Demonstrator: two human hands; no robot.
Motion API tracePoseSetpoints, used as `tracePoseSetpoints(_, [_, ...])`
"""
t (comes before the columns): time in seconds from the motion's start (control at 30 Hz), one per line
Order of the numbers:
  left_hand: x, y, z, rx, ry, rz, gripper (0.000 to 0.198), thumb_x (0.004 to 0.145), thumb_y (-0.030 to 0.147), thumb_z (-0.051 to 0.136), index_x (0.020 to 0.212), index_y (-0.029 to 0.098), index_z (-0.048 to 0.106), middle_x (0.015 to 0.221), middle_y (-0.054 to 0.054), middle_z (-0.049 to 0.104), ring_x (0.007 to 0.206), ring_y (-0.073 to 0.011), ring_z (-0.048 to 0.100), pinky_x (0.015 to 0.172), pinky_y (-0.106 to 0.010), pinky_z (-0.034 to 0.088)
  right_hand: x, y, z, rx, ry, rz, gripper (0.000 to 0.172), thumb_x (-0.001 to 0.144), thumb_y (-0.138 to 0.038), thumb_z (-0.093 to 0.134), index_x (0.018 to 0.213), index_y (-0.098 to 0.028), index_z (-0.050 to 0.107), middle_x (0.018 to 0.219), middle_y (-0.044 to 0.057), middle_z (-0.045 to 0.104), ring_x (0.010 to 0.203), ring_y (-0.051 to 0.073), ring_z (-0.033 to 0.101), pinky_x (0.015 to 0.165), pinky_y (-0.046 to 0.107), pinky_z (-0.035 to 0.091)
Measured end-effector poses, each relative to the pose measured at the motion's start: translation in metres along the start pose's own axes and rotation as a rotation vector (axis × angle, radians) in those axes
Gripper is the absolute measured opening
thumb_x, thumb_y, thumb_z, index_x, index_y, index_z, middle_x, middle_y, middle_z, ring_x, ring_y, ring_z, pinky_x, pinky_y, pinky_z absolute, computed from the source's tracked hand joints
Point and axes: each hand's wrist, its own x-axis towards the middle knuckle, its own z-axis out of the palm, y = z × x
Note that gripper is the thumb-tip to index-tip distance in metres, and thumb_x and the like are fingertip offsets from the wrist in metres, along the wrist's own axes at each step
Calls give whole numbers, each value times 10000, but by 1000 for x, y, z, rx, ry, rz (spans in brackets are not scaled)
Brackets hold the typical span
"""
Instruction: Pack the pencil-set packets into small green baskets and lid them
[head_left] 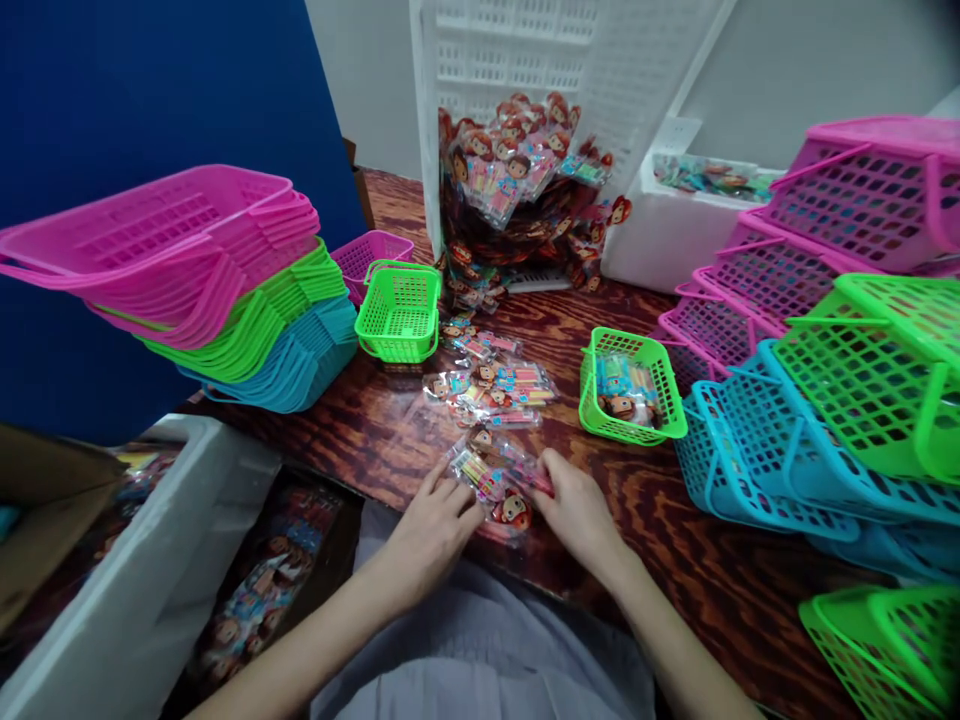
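Several clear plastic packets [484,478] with cartoon-figure prints and coloured sticks lie at the table's near edge, between my hands. My left hand [437,525] rests at their left side, fingers apart and fingertips on the plastic. At the right side, my right hand [579,508] pinches the edge of a packet between thumb and fingers. A further row of similar packets [495,385] is spread just beyond. To the right stands a green basket [670,393] with packets in it. Another green basket [397,312], with nothing visible inside, stands on the left.
Nested pink, green and blue baskets [262,270] rise on the left. More baskets [780,430] holding things are piled on the right. At the back, a white crate [517,60] on its side spills packets. A white foam box [172,560] sits lower left, below the wooden table [360,430].
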Motion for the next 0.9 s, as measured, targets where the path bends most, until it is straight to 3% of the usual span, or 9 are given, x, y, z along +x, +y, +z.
tracePoseSetpoints(0.13, [-3,0,0,-9,20,1,165,959,153,529,1090,217,606,1015,-24,646,1025,-199,572,1171,-502,246,-22,-14,11,151,-156,-43,294,883,-161,568,1168,-226,533,1073,59,706,960,217,678,814,311,465])
tracePoseSetpoints(0.23, [-11,-1,-3,17,44,-39,155,942,152,550,1083,192,599,1007,-35,660,996,-218,577,1153,-522,259,-31,-16,12,263,-208,-103,239,930,-160,507,1152,-224,568,1193,64,669,1099,203,636,931,320,458])
tracePoseSetpoints(0.33, [-19,-2,-8,49,47,-103,210,903,133,581,1106,184,593,1095,-65,653,1027,-245,564,1118,-533,296,-35,-17,8,272,-212,-114,171,950,-170,486,1055,-220,610,1085,48,664,1012,194,636,887,310,470])
tracePoseSetpoints(0.5, [-24,-3,-14,31,39,-97,233,897,109,566,1119,179,583,1096,-68,653,985,-237,563,979,-427,422,-38,-24,10,236,-143,-135,118,966,-198,490,905,-205,591,955,47,636,878,187,619,796,291,472])
tracePoseSetpoints(0.63, [-26,-5,-16,23,9,-105,214,931,114,517,1126,170,588,1111,-87,648,971,-234,570,852,-376,454,-44,-22,14,244,-168,-117,82,955,-220,521,1003,-217,588,981,49,686,899,202,653,807,310,493])
tracePoseSetpoints(0.8, [-29,-10,-15,76,10,-120,228,934,118,504,1134,163,602,1140,-107,642,985,-256,556,864,-410,435,-58,-9,16,224,-257,-116,532,863,-100,511,1376,-240,493,1322,93,642,1184,238,630,988,384,499])
tracePoseSetpoints(0.9, [-27,-10,-15,72,-25,-140,232,941,109,482,1126,170,607,1051,-94,644,950,-248,548,884,-407,437,-61,-5,19,253,-228,-89,561,851,-59,442,1372,-250,523,1350,77,635,1200,216,631,1022,393,499])
